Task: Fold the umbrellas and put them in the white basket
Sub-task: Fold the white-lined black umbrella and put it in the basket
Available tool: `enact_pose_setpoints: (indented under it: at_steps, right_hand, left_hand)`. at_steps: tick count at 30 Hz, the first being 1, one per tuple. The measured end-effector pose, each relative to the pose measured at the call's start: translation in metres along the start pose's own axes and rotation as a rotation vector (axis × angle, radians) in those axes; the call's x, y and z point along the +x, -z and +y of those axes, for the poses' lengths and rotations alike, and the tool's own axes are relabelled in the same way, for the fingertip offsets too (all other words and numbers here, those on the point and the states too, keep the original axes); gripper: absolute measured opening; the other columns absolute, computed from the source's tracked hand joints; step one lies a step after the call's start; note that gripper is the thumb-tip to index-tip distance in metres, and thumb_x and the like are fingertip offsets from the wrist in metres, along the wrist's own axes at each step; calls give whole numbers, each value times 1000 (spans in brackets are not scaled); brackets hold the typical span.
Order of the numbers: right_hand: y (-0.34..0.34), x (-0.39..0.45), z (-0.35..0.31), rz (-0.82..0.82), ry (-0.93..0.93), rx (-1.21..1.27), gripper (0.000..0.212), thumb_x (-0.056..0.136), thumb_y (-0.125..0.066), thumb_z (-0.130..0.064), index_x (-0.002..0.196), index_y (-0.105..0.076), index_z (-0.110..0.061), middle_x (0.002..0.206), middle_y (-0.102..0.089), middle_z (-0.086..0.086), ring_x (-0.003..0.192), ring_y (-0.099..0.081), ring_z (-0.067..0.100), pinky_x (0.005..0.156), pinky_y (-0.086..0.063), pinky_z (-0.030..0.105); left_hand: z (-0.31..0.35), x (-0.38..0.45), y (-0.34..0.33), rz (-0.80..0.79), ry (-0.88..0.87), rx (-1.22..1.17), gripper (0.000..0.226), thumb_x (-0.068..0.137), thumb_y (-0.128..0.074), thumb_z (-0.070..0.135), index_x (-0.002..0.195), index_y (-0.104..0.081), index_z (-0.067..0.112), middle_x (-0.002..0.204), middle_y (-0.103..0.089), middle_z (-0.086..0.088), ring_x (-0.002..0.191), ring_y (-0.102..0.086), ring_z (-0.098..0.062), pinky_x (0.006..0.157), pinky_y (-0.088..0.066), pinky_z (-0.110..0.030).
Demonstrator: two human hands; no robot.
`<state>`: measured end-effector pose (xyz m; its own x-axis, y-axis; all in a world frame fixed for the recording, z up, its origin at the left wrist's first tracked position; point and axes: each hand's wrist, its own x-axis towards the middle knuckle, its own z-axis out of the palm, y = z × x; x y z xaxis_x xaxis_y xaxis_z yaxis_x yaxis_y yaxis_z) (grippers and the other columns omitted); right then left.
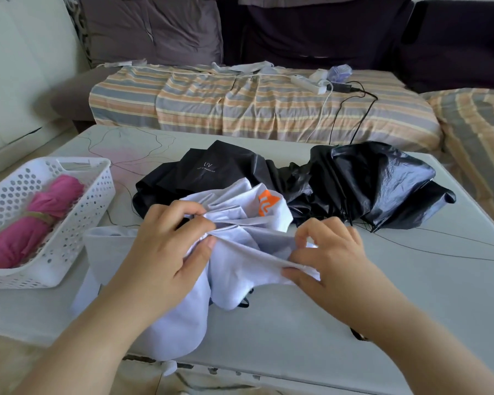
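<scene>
With the left hand point(166, 246) and right hand point(328, 252) both pinching pleats of the white umbrella point(240, 238) on the counter point(411, 295), she should flatten each panel before rolling tightly.

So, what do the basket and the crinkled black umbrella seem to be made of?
Basket: likely rigid white plastic, matte, its walls punched with round holes. Black umbrella: thin coated fabric, probably synthetic; it looks glossy and creased like film.
</scene>
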<state>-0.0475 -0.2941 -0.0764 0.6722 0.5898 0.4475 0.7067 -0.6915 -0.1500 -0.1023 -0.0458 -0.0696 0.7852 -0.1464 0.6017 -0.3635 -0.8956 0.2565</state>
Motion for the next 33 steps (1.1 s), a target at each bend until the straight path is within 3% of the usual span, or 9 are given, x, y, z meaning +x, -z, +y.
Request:
enact_pose_setpoints:
  at_steps: [4, 7, 13, 15, 17, 24, 26, 30, 33]
  right_hand:
    - [5, -1, 26, -15, -73, -80, 32, 84, -53, -46, 65, -64, -23, 110, -57, -2, 102, -46, 26, 80, -33, 36]
    - [15, -3, 38, -181, -150, 29, 34, 85, -53, -52, 72, -62, -22, 90, -63, -8, 83, -57, 19, 67, -37, 18]
    - [31, -9, 47, -116, -112, -2, 25, 83, -54, -49, 72, -61, -27, 72, -55, -11, 66, -51, 9, 48, -41, 24]
    - [34, -10, 45, -136, -146, 113, 4, 84, -69, -26, 80, -68, -26, 82, -58, -15, 73, -55, 6, 55, -40, 16]
    - [38, -10, 39, -117, -249, 349, 18, 81, -72, -11, 80, -64, -27, 84, -60, -16, 83, -53, -2, 67, -40, 8]
    - [22, -9, 35, -281, -297, 404, 43, 83, -70, -25, 100, -41, -52, 92, -53, -29, 93, -51, -6, 72, -40, 6]
    - [13, -8, 36, -296, -288, 376, 41, 81, -73, -28, 110, -49, -46, 102, -51, -29, 98, -47, -10, 77, -35, 0]
    - [5, -7, 44, -221, -359, 348, 30, 84, -70, -28, 67, -46, -20, 67, -57, -2, 59, -45, 7, 54, -34, 19]
    - [23, -5, 52, -148, -425, 451, 29, 84, -70, -15, 66, -50, -4, 57, -58, 8, 47, -41, 14, 46, -31, 27]
  left_hand:
    - [3, 1, 0, -18, -69, -1, 11, 92, -41, 27, 91, -50, 23, 106, -49, -1, 91, -47, -27, 89, -30, -23]
    - [6, 3, -4, -24, -134, -2, 8, 90, -43, 24, 90, -50, 21, 104, -48, -1, 94, -45, -24, 92, -28, -20]
    - [5, 4, -4, -6, -104, 5, 12, 91, -42, 24, 89, -52, 18, 100, -52, -6, 88, -44, -24, 86, -31, -25]
    - [6, 3, -4, -4, -101, 1, 14, 90, -42, 22, 88, -54, 15, 98, -53, -7, 87, -44, -25, 85, -30, -24]
    - [3, 2, -3, -9, -78, -13, 12, 90, -40, 23, 91, -51, 17, 100, -49, -2, 88, -45, -24, 86, -30, -21]
    - [-5, 1, -2, -8, -26, -56, 12, 92, -40, 28, 93, -50, 21, 102, -46, 3, 91, -46, -24, 90, -28, -11]
    - [-4, 1, 0, -14, -41, -66, 21, 96, -35, 35, 92, -50, 21, 102, -46, 3, 92, -46, -22, 90, -28, -11]
    - [-2, 1, 2, -21, -51, -77, 31, 99, -29, 41, 89, -50, 21, 102, -46, 4, 93, -45, -20, 89, -28, -11]
    - [-3, 1, 3, -9, -31, -82, 33, 99, -29, 45, 92, -49, 19, 103, -45, 2, 93, -44, -19, 88, -27, -6]
